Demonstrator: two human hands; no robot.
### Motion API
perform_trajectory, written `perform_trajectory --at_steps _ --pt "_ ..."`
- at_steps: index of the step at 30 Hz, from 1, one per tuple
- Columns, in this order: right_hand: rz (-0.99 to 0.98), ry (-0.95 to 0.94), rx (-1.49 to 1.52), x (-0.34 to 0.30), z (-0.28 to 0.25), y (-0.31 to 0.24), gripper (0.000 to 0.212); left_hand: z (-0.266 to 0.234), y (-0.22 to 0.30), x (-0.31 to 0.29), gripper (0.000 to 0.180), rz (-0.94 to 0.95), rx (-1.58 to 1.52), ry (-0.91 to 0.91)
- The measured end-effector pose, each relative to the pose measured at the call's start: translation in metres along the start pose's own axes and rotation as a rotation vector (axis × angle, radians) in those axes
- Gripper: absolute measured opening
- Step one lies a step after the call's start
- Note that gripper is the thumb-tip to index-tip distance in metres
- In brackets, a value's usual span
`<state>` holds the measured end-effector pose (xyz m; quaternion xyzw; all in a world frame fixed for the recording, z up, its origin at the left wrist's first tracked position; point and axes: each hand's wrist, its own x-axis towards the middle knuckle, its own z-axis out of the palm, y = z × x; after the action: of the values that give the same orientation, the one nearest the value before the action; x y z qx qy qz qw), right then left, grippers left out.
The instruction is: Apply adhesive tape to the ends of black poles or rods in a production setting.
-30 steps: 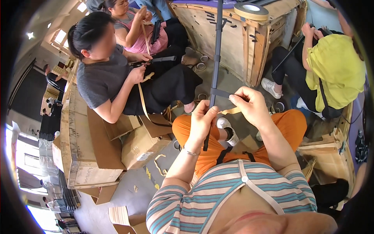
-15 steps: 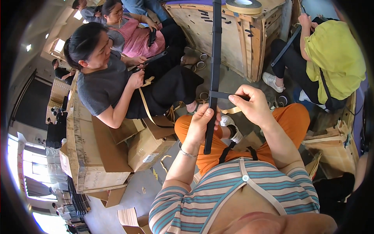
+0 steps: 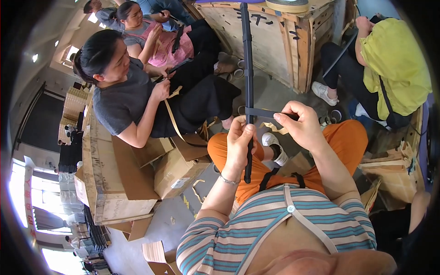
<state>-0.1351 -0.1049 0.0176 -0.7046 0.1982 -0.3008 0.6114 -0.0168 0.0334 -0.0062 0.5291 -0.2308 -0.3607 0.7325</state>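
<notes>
A long, thin black bar (image 3: 248, 55) stands nearly upright in front of me, with darker bands along its length. My left hand (image 3: 241, 142) is closed around its lower part, thumb on the near face. From the bar, just above that hand, a black tape strip (image 3: 266, 112) stretches to the right. My right hand (image 3: 302, 126) pinches the strip's free end between thumb and fingers, holding it nearly level. A curled, pale yellow backing strip (image 3: 272, 125) hangs beneath the tape, close to the right fingers.
A wooden crate (image 3: 270, 50) stands ahead with a large tape roll (image 3: 288, 5) on top. At left, a co-worker in grey (image 3: 123, 87) sits beside open cardboard boxes (image 3: 178, 172). Another person in a yellow-green top (image 3: 392, 68) sits at right. Tape cores and scraps lie on the floor.
The bar's top has tipped left and its lower end has shifted slightly right. My left fingers have moved up toward the strip; my right hand has shifted slightly right, still pinching it.
</notes>
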Motion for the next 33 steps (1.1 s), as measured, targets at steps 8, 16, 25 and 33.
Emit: perform_trajectory --at_steps 8,16,25,33 --pt "-0.068 -0.01 0.038 -0.004 0.002 -0.001 0.022 -0.006 0.006 -0.001 0.033 -0.149 -0.329 -0.346" --pt "0.04 -0.057 0.117 -0.005 0.003 -0.006 0.024 -0.007 0.007 -0.002 0.036 -0.209 -0.438 -0.415" --pt "0.056 -0.053 -0.084 0.0 0.007 0.003 0.017 -0.003 0.008 -0.006 0.036 -0.113 -0.142 -0.277" --pt "-0.107 -0.285 0.052 0.011 0.017 0.011 0.024 0.0 0.006 -0.006 0.03 -0.017 0.03 -0.218"
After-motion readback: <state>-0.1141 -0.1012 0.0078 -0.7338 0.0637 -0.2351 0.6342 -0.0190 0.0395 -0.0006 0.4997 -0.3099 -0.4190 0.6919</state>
